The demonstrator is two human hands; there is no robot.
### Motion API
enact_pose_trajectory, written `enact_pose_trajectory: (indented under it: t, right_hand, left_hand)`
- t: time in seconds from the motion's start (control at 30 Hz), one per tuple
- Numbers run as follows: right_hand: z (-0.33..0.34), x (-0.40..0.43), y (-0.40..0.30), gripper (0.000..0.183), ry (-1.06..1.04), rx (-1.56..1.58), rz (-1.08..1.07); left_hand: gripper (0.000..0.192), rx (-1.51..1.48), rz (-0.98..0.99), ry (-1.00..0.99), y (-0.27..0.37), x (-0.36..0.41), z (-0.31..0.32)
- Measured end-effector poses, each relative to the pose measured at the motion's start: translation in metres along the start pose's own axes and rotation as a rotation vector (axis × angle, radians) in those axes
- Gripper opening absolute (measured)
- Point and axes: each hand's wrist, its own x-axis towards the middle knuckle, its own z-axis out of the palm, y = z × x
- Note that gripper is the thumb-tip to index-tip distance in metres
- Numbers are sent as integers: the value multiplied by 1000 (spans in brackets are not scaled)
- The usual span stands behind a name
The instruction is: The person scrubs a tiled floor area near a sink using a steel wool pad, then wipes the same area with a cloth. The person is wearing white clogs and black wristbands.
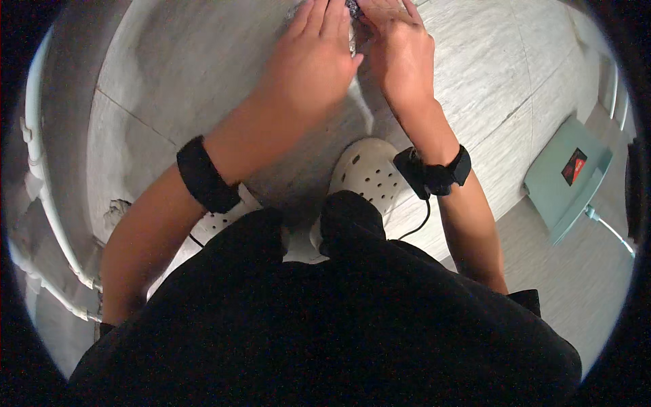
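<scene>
My left hand (pixel 321 61) reaches to the top edge of the view, palm down, with its fingers stretched out and its thumb apart. Close on its right, my right hand (pixel 404 53) has its fingers bent downward, and their tips are partly hidden. Between the two hands shows a bit of speckled dark grey material (pixel 352 6), which both seem to touch; most of it is covered or cut off, and I cannot tell what it is. A narrow whitish strip (pixel 363 106) runs from there toward my shoe. Each wrist wears a black band, with a thin cable hanging by the right one.
White perforated clogs (pixel 367 170) are on my feet on the grey tiled floor (pixel 483 61). A pale green dustpan (pixel 546 183) with a sticker stands at right. White pipes (pixel 48 198) run along the left, near a chipped patch (pixel 116 212).
</scene>
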Motion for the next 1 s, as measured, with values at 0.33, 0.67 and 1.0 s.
enact_pose_trajectory:
  t: [0.33, 0.67, 1.0]
  right_hand:
    - [-12, -30, 1, 43, -50, 1, 50]
    - [-15, -42, 18, 49, -53, 5, 198]
    - [-18, -6, 35, 49, -19, 17, 127]
  left_hand:
    - [71, -105, -29, -31, 25, -15, 6]
    - [89, -126, 19, -46, 27, 12, 17]
    - [73, -108, 45, -32, 13, 36, 13]
